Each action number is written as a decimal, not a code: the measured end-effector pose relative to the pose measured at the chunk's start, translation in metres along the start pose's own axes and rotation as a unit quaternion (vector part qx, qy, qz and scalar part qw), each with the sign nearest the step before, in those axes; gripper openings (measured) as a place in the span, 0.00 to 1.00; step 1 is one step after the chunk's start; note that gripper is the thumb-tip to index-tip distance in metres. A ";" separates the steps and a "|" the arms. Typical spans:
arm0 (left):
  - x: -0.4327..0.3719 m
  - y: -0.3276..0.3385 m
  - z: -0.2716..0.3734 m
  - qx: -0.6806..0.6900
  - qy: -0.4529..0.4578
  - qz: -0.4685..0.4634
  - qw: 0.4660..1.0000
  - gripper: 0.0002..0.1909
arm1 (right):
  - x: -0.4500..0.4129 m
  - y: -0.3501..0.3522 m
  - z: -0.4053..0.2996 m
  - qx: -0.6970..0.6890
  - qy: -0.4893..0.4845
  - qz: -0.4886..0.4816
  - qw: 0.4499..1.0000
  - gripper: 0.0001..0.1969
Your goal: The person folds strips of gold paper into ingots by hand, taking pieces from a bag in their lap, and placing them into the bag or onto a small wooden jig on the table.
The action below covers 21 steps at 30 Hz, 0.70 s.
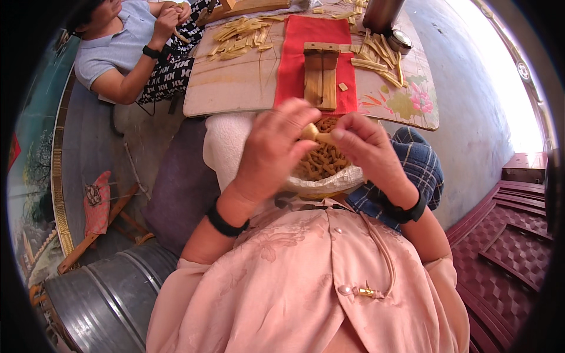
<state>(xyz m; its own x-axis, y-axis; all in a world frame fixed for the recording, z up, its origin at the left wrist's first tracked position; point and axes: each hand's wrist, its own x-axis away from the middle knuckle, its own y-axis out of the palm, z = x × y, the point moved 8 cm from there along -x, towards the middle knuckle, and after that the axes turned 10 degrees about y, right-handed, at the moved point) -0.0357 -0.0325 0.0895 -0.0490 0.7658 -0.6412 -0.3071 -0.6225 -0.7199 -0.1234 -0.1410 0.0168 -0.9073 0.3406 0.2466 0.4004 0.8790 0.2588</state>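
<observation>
A pale yellow folded strip (325,137), perhaps dried bean curd or plant material, is pinched between the thumb and fingers of my right hand (368,148). Its curled end sits in the gap between the spread thumb and fingers of my left hand (278,145). That hand is blurred, so whether it touches the strip is unclear. Below both hands a white woven sack (304,183) gapes, filled with small brownish twisted pieces (326,163). Just beyond, a wooden block (321,79) with a slot along it rests on a red cloth (291,57), a small square chip (343,87) beside it.
The table (229,95) has loose yellow strips (240,37) at left and more strips (379,55) at right, near a dark cylinder (383,15) and a round lid (399,40). A seated person (119,53) handles a strip. A metal drum (110,291) stands at lower left.
</observation>
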 end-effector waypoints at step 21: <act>0.017 0.053 -0.064 0.163 -0.060 -0.034 0.984 0.08 | -0.014 0.002 -0.013 0.115 -0.034 0.077 0.990 0.09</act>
<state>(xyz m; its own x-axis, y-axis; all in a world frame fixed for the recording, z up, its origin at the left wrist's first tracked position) 0.0078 -0.0626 0.0231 -0.1233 0.8291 -0.5453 -0.6009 -0.4997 -0.6239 -0.1079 -0.1483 0.0258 -0.8478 0.4908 0.2009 0.5012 0.8653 0.0012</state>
